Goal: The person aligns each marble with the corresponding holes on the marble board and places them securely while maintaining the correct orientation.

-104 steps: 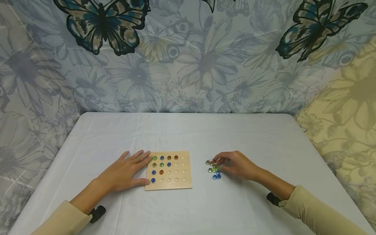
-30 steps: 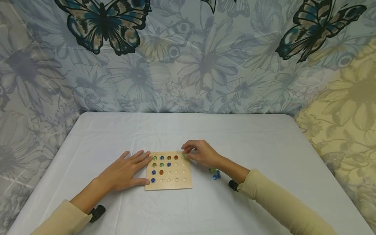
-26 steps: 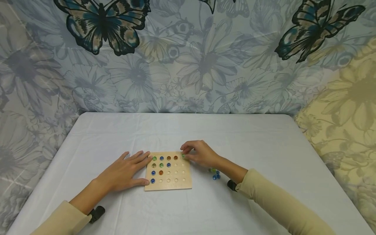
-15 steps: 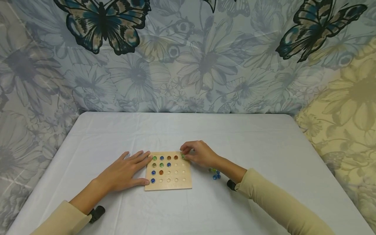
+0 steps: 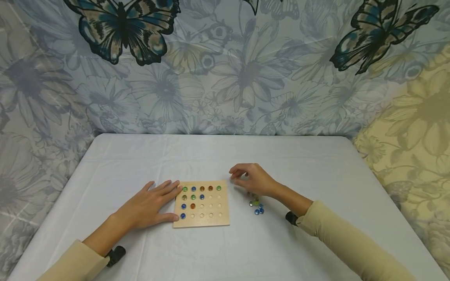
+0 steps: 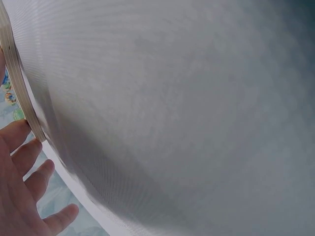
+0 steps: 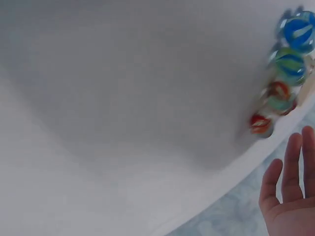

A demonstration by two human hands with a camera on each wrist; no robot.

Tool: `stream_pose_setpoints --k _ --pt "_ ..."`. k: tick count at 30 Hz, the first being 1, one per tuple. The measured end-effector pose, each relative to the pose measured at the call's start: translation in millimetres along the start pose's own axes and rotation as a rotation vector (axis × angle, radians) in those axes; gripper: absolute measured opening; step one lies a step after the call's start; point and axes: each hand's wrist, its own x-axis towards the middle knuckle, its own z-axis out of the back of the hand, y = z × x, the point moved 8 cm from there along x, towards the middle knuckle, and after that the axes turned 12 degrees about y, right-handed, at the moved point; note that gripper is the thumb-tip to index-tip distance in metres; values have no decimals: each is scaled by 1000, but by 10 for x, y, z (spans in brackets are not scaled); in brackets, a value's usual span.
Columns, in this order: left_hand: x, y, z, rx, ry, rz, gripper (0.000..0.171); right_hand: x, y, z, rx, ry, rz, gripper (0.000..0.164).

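A square wooden board (image 5: 207, 221) with rows of round hollows lies on the white-covered table. Its top row is full of glass marbles, with a green marble (image 5: 219, 188) at the right end; marbles fill part of the lower rows. My left hand (image 5: 147, 207) rests against the board's left edge with fingers spread, and the left wrist view shows fingertips at the board's edge (image 6: 19, 83). Just right of the board my right hand (image 5: 256, 179) hovers with loosely bent fingers, holding nothing. Below it sits a cluster of loose marbles, including a blue marble (image 5: 261, 211), partly hidden by the hand.
The white tablecloth (image 5: 225, 156) spreads around the board, up to a floral curtain (image 5: 246, 86) at the back. In the right wrist view, blue, green and red-streaked marbles (image 7: 290, 66) lie close beyond the fingers. Each wrist carries a black camera (image 5: 116, 255).
My right hand carried a green marble from the cluster to the top right hollow, let go of it, and has moved back right. The left hand stays put.
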Motion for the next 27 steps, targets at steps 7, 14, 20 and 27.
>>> stream_pose_setpoints --k 7,14,20,27 --pt "-3 -6 4 4 -1 0 86 -220 -178 118 18 13 6 31" --pt "-4 -14 9 5 0 -1 86 -397 -302 153 45 67 2 34" --pt "-6 -12 11 10 -2 1 87 -489 -408 114 40 122 14 31" --pt "-5 -17 15 4 -2 -1 86 -541 -455 74 36 122 23 30"
